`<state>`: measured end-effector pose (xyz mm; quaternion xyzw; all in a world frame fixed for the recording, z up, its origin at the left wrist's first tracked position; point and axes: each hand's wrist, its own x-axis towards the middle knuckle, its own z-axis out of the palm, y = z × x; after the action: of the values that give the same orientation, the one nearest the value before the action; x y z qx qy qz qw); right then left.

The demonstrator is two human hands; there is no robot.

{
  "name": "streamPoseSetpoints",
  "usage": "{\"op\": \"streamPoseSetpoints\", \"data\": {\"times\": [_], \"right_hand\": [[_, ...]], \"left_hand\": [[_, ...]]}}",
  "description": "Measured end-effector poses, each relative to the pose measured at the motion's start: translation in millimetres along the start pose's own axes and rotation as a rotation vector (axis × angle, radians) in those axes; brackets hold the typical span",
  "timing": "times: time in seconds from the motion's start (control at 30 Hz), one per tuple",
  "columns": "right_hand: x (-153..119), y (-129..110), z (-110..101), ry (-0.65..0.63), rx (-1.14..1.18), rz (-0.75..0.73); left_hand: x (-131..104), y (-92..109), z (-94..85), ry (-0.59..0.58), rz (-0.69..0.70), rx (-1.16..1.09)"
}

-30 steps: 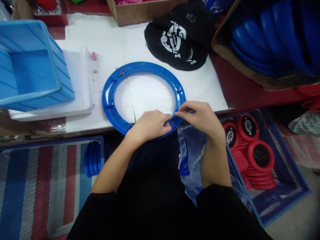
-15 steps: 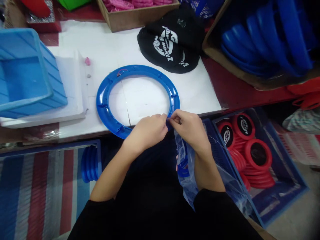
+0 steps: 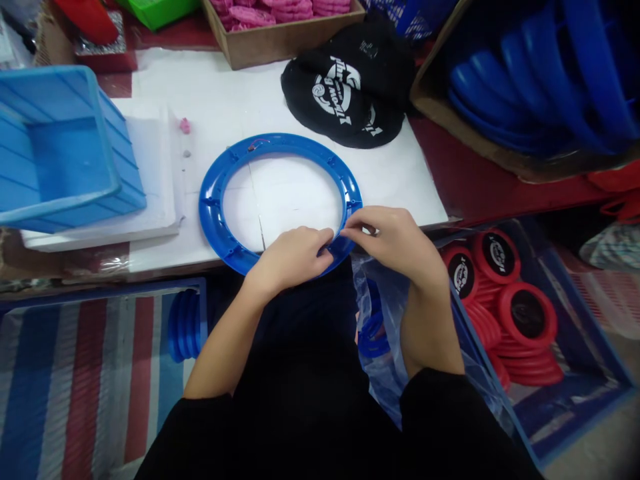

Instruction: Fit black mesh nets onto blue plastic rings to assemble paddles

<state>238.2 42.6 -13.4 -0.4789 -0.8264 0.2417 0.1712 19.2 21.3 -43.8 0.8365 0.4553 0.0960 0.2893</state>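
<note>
A blue plastic ring (image 3: 213,217) lies on the white-covered bench, with its hollow side facing up. Small ribs and posts show in its channel, and a thin red wire sits at its far left part. My left hand (image 3: 296,257) is closed over the near right part of the ring, fingers curled and thumb against the rim. Just right of it, my right hand (image 3: 395,239) pinches thumb and forefinger together at the ring's right edge. Whatever is between those fingertips is too small to make out. Both hands cover the near right stretch of the ring.
A light-blue bin (image 3: 125,167) stands on white sheets at left. Black printed fabric discs (image 3: 345,93) lie behind the ring. A carton of pink pieces (image 3: 295,33) is at the back. Blue rings (image 3: 525,87) fill a box at right; a crate below holds red rings (image 3: 530,313).
My right hand has lifted and turned at the wrist, its fingertips now farther over the ring's rim. My left thumb has spread slightly from the fingers. The whole view has shifted a little.
</note>
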Motion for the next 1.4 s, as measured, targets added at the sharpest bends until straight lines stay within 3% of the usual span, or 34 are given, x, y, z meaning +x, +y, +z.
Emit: {"op": "streamPoseSetpoints", "data": {"times": [0.17,0.33,0.47,0.6,0.73,0.9,1.07,1.2,1.4], "right_hand": [[3,3,12,-0.005,-0.007,0.079],[-10,-4,31,0.038,-0.072,0.190],[-15,-9,46,0.090,-0.091,0.125],[-17,-16,52,0.097,-0.148,0.120],[-18,-21,49,0.053,-0.235,0.161],[-18,-9,27,-0.058,0.036,0.045],[-8,0,9,0.076,0.014,0.026],[1,3,14,0.089,0.021,-0.019],[-6,7,28,0.109,-0.017,0.130]], "left_hand": [[0,-7,-3.4,-0.020,0.060,-0.019],[-7,-17,-17.9,-0.104,0.127,-0.003],[-7,-9,-22.4,-0.093,0.054,0.071],[1,9,-14.3,-0.038,-0.073,0.149],[5,12,-6.4,-0.022,-0.121,0.146],[3,-1,-5.9,-0.004,-0.035,0.088],[3,-5,-8.6,-0.012,-0.006,0.064],[3,-5,-7.3,-0.001,-0.003,0.051],[2,-10,-7.6,-0.005,0.032,0.065]]}}
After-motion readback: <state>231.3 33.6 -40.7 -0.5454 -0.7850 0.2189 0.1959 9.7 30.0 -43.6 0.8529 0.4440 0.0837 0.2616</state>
